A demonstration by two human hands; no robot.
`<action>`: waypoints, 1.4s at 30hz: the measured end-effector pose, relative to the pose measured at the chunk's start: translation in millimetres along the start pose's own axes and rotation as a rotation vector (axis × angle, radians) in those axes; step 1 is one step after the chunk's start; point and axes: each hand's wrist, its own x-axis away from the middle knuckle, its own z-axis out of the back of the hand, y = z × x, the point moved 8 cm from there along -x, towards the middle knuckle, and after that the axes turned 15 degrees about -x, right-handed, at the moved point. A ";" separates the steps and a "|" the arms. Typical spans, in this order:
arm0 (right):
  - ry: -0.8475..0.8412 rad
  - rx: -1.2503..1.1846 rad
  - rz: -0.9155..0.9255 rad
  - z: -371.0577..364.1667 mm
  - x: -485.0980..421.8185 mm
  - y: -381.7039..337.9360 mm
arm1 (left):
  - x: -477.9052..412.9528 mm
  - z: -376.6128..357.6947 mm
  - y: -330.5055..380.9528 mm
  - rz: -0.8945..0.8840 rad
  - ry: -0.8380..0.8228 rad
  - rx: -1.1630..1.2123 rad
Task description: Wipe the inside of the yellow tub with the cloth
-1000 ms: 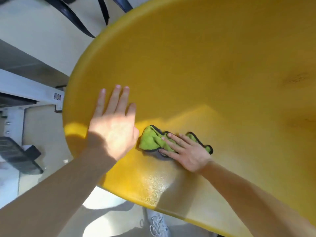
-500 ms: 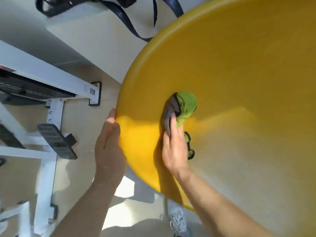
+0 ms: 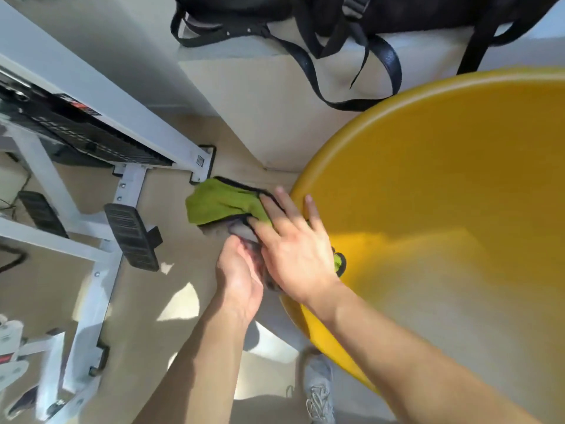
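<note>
Cloth (image 3: 224, 205), green with a dark border and a grey underside, sits at mid-frame left of centre, most of it hanging outside the yellow tub (image 3: 443, 209) past the tub's left rim, with a small green corner showing inside the rim at the right hand's wrist. Tub fills the right half of the frame, tilted so its inside faces the camera; the interior shows no visible dirt or streaks, though motion blur and strong sunlight prevent any finding on how much has been wiped. Judgement: wiping is interrupted at this instant, since the cloth is off the inner surface, and the interior's broad right and upper areas may remain to be covered. The right hand (image 3: 293, 249) lies across the rim with fingers (image 3: 269, 237) spread and nearly flat, pressing the cloth beneath them. The left hand (image 3: 238, 270), just outside the rim, is curled beneath the cloth's grey part; whether it grips the cloth or merely supports it cannot be told. White exercise frame (image 3: 97, 123) stands at upper left.
</note>
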 end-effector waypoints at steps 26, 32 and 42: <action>0.145 0.184 0.042 25.9 -27.6 17.8 | 21.8 23.0 12.9 -0.265 0.167 -0.305; 0.062 0.169 0.186 -32.7 34.3 2.7 | 3.4 39.2 17.8 -0.426 0.295 -0.522; -0.147 0.030 0.208 -98.5 167.0 27.9 | 41.8 56.1 -96.4 -0.519 0.461 -1.106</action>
